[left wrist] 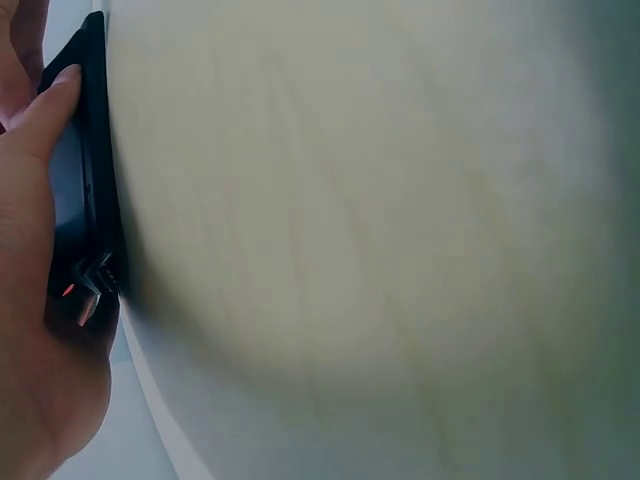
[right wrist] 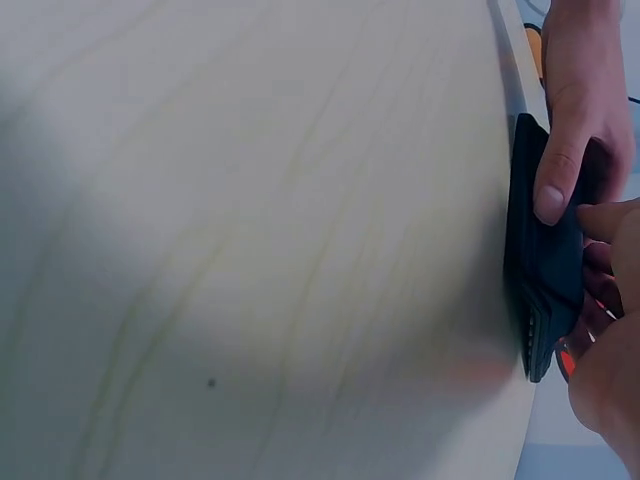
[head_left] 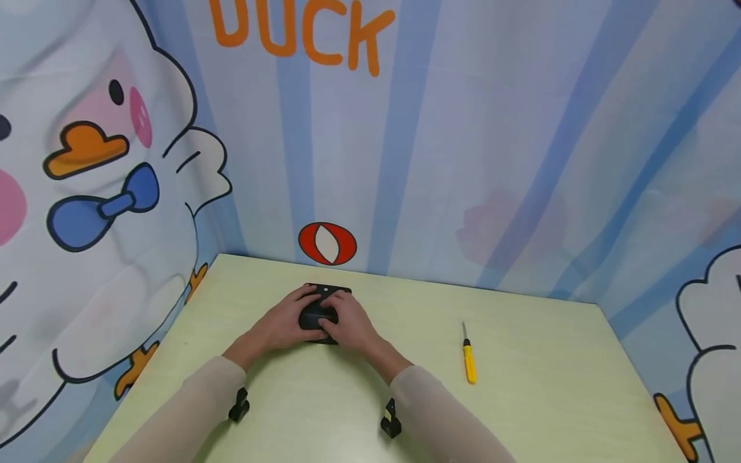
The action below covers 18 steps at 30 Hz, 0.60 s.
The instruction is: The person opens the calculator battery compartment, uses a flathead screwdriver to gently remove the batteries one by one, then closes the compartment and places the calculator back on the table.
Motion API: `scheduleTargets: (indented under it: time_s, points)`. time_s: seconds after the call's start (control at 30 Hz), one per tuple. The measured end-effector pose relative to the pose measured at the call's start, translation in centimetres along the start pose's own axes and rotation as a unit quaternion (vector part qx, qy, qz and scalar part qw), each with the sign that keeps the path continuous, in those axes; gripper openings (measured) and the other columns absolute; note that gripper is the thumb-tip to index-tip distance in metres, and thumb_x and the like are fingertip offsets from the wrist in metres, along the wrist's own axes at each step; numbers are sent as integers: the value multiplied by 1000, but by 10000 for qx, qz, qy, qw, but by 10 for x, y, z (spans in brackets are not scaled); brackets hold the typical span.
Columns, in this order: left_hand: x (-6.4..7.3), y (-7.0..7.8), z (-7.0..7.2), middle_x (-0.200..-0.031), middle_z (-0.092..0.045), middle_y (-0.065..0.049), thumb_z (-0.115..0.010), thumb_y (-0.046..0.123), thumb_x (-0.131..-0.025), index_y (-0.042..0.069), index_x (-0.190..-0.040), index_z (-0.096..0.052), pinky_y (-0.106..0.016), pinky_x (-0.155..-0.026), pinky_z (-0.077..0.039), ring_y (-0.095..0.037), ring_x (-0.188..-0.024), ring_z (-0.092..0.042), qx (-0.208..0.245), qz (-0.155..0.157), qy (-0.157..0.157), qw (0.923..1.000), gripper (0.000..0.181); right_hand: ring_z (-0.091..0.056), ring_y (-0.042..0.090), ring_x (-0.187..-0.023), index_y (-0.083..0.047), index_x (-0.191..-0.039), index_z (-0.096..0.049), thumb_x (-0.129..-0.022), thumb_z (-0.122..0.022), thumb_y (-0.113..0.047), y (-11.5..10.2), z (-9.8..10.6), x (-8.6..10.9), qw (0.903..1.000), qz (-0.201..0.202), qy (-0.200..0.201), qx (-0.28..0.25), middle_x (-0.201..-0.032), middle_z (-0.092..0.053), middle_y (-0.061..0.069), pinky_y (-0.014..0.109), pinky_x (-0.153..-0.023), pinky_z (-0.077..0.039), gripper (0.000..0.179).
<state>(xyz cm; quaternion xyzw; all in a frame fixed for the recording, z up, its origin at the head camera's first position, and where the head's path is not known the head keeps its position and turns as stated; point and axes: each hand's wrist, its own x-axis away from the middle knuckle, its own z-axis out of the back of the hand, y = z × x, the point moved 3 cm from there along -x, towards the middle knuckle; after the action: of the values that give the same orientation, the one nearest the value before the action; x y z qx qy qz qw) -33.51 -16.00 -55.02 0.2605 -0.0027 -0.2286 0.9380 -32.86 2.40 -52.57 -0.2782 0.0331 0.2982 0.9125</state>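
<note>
Both hands are on a flat black rectangular object (head_left: 315,316) with a rounded raised part, left of the table's middle. My left hand (head_left: 283,321) holds its left side, fingers spread over the top and thumb along the near edge. From the other side my right hand (head_left: 352,325) grips it with bent fingers and thumb close together. In the left wrist view the black object (left wrist: 70,190) shows a small shiny piece at one end. The right wrist view shows a layered edge on the black object (right wrist: 540,270); its exact kind I cannot tell.
A screwdriver (head_left: 469,364) with a yellow handle lies to the right on the pale wooden table (head_left: 538,392). A curtain (head_left: 492,128) with duck prints hangs behind the table and along its sides. Small black devices (head_left: 391,421) sit at the sleeves.
</note>
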Motion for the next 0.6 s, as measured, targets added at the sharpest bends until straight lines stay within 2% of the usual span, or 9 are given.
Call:
scheduleTargets:
  time_s: [0.3,0.6]
  points:
    - [-2,2,-1,-168,-36,-20,-83,56,-88,-1,-155,-51,-56,-120,-39,-41,-155,-33,-8,-58,11,10000,94,-56,30,-130,-4,-120,-72,-102,-73,-18,2,-4,-3,9995,-284,-42,-125,-130,-62,11,42,-115,-46,23]
    - [1,2,1,-167,-35,-22,-84,50,-89,-2,-155,-50,-57,-119,-39,-42,-156,-31,-17,-67,38,10000,91,-54,29,-123,-5,-115,-67,-100,-74,-15,-4,-6,-8,9994,-342,-78,34,-124,-60,11,40,-111,-49,19]
